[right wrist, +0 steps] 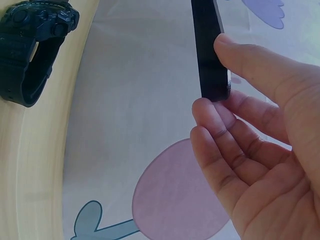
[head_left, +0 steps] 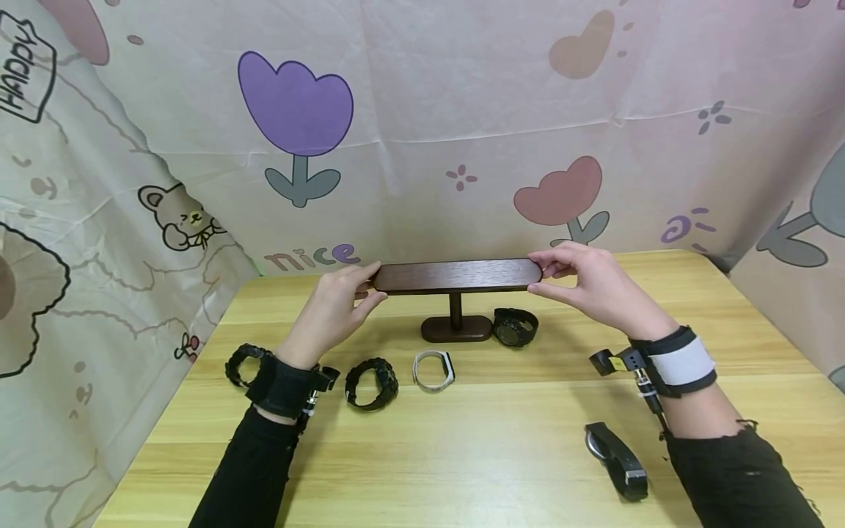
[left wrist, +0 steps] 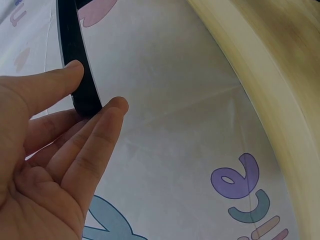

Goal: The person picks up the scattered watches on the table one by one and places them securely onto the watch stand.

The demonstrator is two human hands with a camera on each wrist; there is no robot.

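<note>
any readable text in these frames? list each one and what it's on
"HAPPY": in a black-outlined sign printed on the backdrop cloth, top left, letters tilted.
"nice": pastel letters on the cloth just above the table's far edge; the left wrist view shows only its last letters, "ce".
Watches and wrist straps: any markings too small to read.

Light wood tabletop [head_left: 502, 447] with a pale cartoon-print cloth [head_left: 422, 110] hung around three sides: purple tulip [head_left: 295, 110], pink tulip [head_left: 560, 194], little bear [head_left: 180, 218], "nice" lettering [head_left: 313, 257]. Soft, even lighting.
</note>
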